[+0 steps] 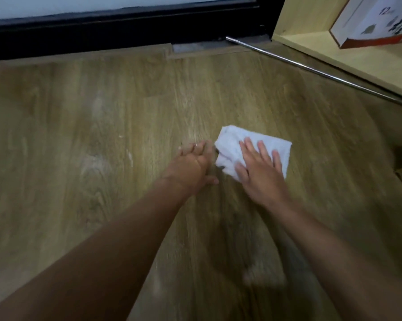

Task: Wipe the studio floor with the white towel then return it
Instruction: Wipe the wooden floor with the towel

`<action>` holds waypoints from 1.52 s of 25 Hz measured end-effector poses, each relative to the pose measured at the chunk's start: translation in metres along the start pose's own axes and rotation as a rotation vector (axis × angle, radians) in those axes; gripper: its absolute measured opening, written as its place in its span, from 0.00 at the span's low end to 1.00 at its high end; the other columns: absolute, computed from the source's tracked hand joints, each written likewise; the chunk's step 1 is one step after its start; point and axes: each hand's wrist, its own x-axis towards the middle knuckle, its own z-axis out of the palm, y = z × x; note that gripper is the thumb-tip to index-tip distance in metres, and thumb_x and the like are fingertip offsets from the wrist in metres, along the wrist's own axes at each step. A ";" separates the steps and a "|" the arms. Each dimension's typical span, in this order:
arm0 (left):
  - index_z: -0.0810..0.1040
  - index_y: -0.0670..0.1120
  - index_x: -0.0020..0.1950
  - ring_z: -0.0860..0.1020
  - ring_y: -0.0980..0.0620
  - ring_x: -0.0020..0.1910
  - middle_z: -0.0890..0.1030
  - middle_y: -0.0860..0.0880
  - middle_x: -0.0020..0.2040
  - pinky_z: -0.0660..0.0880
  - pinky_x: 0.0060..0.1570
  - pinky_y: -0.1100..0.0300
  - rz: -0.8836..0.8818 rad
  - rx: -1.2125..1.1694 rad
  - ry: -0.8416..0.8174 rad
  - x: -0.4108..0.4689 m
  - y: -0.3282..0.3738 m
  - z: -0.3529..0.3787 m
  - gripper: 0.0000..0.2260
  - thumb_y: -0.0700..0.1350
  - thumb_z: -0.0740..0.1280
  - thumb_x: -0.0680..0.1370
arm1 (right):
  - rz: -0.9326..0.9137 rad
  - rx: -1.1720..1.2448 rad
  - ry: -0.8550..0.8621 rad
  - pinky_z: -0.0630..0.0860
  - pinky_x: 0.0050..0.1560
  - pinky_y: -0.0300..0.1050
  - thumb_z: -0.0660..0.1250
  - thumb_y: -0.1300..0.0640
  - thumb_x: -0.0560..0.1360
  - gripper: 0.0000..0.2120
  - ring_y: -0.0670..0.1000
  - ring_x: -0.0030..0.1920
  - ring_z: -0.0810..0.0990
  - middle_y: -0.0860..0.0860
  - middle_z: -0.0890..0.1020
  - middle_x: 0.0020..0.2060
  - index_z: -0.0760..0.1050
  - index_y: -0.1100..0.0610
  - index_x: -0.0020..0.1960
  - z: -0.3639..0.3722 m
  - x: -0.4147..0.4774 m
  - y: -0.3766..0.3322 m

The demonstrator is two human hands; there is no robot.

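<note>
I see my R hand (260, 167) flat on the towel (232, 144), fingers spread, pressing it to the wood floor (102, 135) mid-frame, L hand (193, 163) relaxed, fingers straight, on floor just beside towel, shelf (311, 42) w/ box (376, 22) top right
</note>
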 end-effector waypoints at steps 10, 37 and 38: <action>0.49 0.51 0.79 0.47 0.45 0.78 0.47 0.46 0.80 0.48 0.75 0.47 -0.006 0.042 0.027 -0.068 -0.058 0.017 0.33 0.62 0.57 0.79 | -0.156 -0.053 -0.084 0.37 0.75 0.53 0.44 0.41 0.81 0.28 0.47 0.78 0.41 0.42 0.46 0.79 0.45 0.46 0.79 0.009 -0.013 -0.036; 0.41 0.46 0.79 0.44 0.43 0.78 0.42 0.48 0.80 0.50 0.73 0.39 -0.115 -0.025 -0.094 -0.099 -0.114 0.016 0.42 0.58 0.63 0.77 | -0.372 -0.178 0.003 0.46 0.73 0.63 0.47 0.33 0.78 0.31 0.53 0.78 0.51 0.45 0.56 0.78 0.51 0.43 0.78 0.050 -0.054 -0.127; 0.43 0.46 0.79 0.47 0.43 0.78 0.45 0.48 0.80 0.50 0.73 0.40 -0.113 -0.103 -0.075 -0.100 -0.117 0.013 0.42 0.57 0.66 0.76 | -0.347 -0.156 -0.030 0.43 0.73 0.62 0.47 0.33 0.78 0.31 0.52 0.78 0.48 0.44 0.52 0.79 0.49 0.42 0.78 0.045 -0.025 -0.134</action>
